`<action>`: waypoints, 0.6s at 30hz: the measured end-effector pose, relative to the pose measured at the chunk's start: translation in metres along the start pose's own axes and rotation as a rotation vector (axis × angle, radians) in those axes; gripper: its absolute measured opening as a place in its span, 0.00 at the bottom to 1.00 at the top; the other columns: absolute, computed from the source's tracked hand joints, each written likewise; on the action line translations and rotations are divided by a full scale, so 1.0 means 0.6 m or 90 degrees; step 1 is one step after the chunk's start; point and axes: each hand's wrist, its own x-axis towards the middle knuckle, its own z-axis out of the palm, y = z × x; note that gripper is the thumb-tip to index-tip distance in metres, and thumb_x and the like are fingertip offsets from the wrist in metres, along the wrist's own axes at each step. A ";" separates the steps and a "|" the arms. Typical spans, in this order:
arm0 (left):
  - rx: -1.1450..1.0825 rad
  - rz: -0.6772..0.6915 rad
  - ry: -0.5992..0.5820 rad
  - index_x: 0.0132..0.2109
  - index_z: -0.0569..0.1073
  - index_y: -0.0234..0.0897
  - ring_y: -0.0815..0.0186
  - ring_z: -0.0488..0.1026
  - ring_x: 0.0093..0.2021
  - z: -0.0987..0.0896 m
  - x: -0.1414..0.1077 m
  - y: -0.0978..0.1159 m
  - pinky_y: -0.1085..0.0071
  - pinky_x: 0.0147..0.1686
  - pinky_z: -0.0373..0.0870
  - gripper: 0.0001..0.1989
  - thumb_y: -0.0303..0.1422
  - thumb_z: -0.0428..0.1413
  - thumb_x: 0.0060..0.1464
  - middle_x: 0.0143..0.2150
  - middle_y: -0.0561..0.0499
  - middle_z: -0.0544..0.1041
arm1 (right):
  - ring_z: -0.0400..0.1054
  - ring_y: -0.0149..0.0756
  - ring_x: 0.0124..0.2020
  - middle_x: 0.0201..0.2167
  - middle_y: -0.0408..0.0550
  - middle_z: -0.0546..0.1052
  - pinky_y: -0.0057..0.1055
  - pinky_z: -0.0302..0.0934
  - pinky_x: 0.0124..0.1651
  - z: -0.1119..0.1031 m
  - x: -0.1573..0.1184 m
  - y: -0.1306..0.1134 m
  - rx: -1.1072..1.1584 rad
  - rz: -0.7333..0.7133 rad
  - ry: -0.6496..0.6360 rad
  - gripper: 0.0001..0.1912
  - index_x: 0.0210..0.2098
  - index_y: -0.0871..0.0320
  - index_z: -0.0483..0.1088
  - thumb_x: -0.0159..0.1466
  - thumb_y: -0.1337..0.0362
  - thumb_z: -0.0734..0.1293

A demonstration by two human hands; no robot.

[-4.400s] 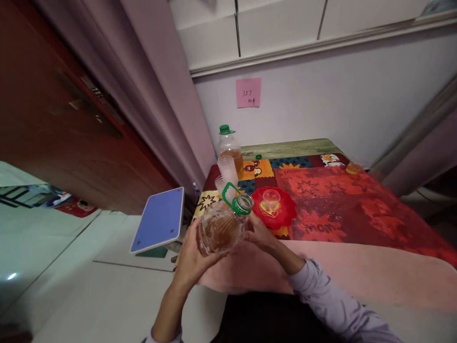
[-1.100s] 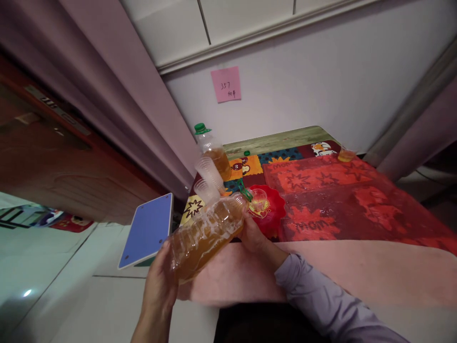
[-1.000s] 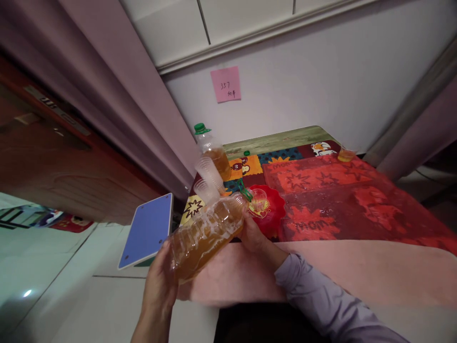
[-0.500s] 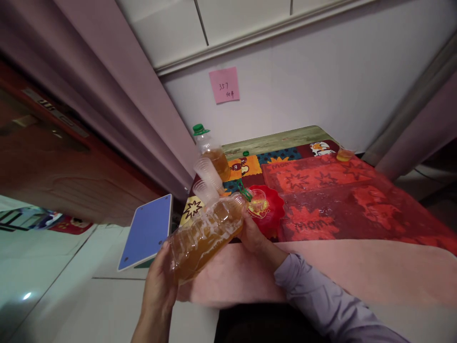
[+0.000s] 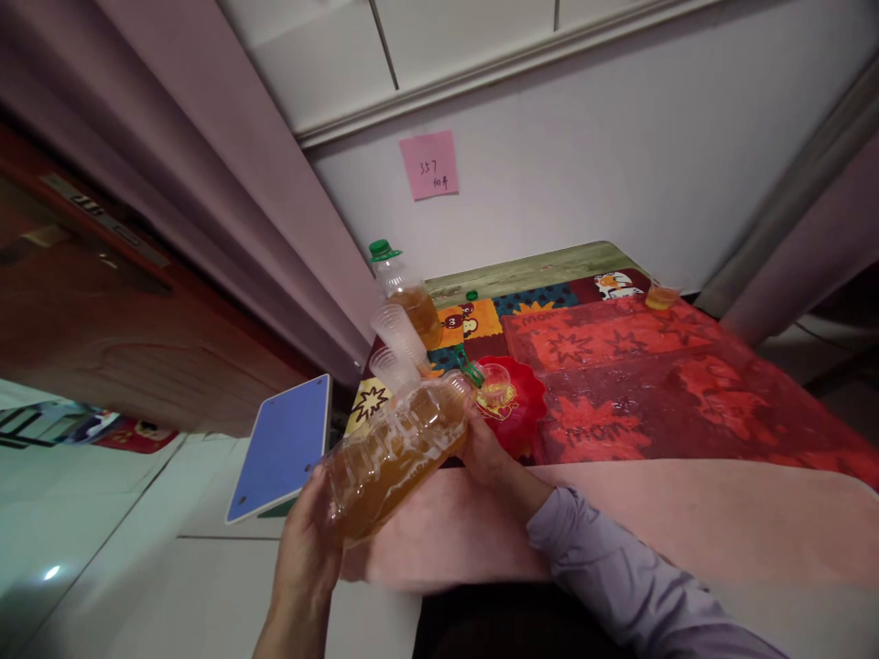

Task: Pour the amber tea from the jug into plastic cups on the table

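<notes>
A large clear plastic bottle of amber liquid is tilted in both hands, its neck pointing up and right. My left hand grips the base end. Near the neck, my right hand is closed around the bottle. Just beyond the neck, a clear plastic cup sits in a red scalloped dish. The bottle's green handle ring shows at its mouth, over the dish. Whether liquid is flowing out cannot be made out.
Behind the held bottle stand stacked clear cups and a second bottle with a green cap. A loose green cap lies farther back. A cup of amber liquid stands at the far right. A blue board is left of the table.
</notes>
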 end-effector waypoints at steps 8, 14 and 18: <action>0.011 0.003 0.003 0.46 0.85 0.39 0.57 0.85 0.42 0.000 0.002 0.000 0.64 0.44 0.82 0.13 0.38 0.68 0.54 0.41 0.49 0.88 | 0.75 0.54 0.67 0.53 0.48 0.87 0.53 0.72 0.67 -0.002 -0.002 -0.001 0.001 0.008 -0.003 0.31 0.53 0.49 0.80 0.62 0.35 0.75; 0.007 0.010 -0.004 0.44 0.85 0.39 0.57 0.84 0.44 -0.005 0.006 -0.002 0.67 0.45 0.81 0.15 0.39 0.71 0.50 0.40 0.51 0.88 | 0.73 0.54 0.68 0.53 0.49 0.87 0.52 0.71 0.67 -0.002 -0.001 0.002 0.008 0.008 0.023 0.31 0.51 0.50 0.80 0.60 0.35 0.76; 0.002 0.011 -0.006 0.44 0.85 0.39 0.58 0.84 0.44 -0.006 0.007 -0.003 0.68 0.43 0.80 0.14 0.39 0.71 0.50 0.41 0.50 0.88 | 0.73 0.54 0.67 0.54 0.49 0.87 0.52 0.72 0.67 -0.002 -0.001 0.002 0.005 0.011 0.024 0.32 0.52 0.50 0.80 0.60 0.34 0.76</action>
